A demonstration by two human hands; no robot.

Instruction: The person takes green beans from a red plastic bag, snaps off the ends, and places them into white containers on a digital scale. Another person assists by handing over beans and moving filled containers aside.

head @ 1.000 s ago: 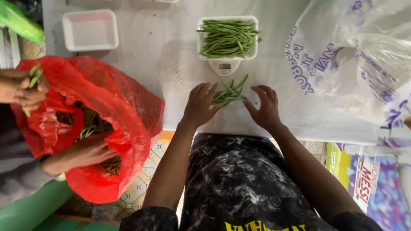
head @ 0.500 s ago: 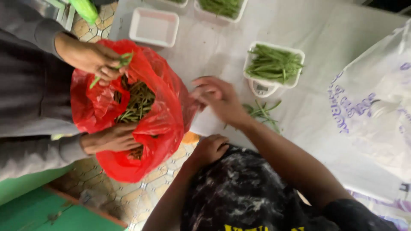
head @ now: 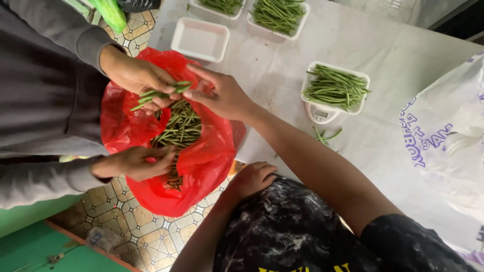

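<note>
My right hand (head: 219,94) reaches left over a red plastic bag (head: 212,161) full of green beans (head: 181,126). Its spread fingers touch the tips of a small bunch of beans (head: 160,93) gripped by a co-worker's hand (head: 138,75). The co-worker's other hand (head: 138,162) holds the bag's rim open. My left hand (head: 252,179) rests curled at the table edge by my dark shirt, holding nothing.
A white tray of beans (head: 335,88) sits on a small scale (head: 320,113), with a few loose beans (head: 325,136) beside it. An empty white tray (head: 200,39) and two filled trays (head: 277,15) stand further back. A large printed plastic sack (head: 448,146) lies at the right.
My right hand has left the loose beans by the scale and swung left to the bunch the co-worker holds over the red bag. My left hand dropped back to the table edge.
</note>
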